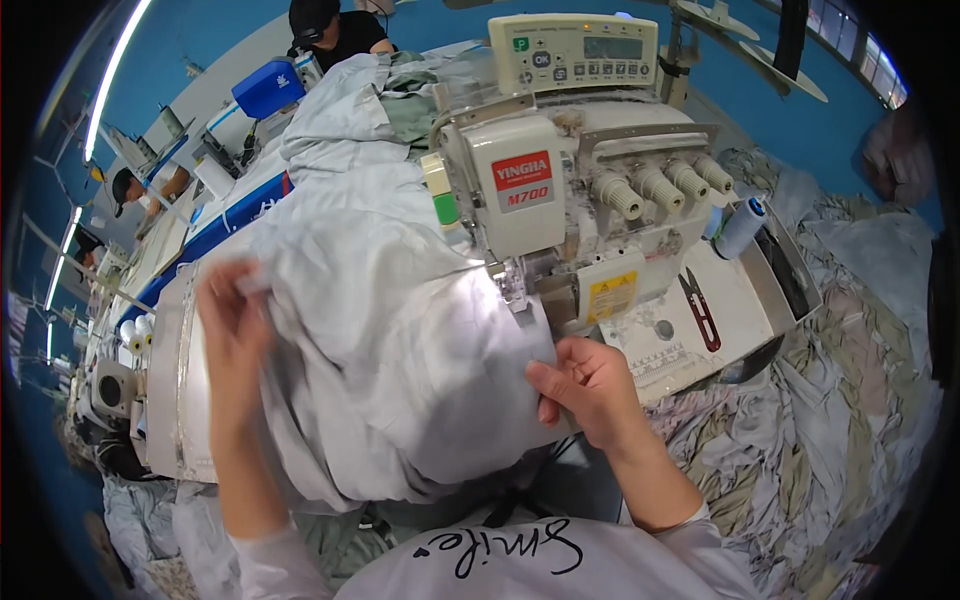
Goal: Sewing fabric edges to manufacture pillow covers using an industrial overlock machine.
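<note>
A pale grey-white fabric [400,330] is spread over the sewing machine's table, its right edge running under the lit presser foot [515,283]. Pinched between thumb and fingers, that edge is in my right hand [590,390], just in front of the foot. At the fabric's left side is my left hand [235,325], raised and smeared by motion. Its fingertips are close to a fold of the cloth, but whether they grip it I cannot tell. The cream overlock machine [520,190] stands directly ahead, with several tension knobs across its front.
Red-handled thread snips [702,310] lie on the machine bed, near a light blue thread cone [742,228]. Crumpled cloth [800,430] heaps up at the right. More fabric [345,110] is piled behind. Other people sit at machines at the far left and back.
</note>
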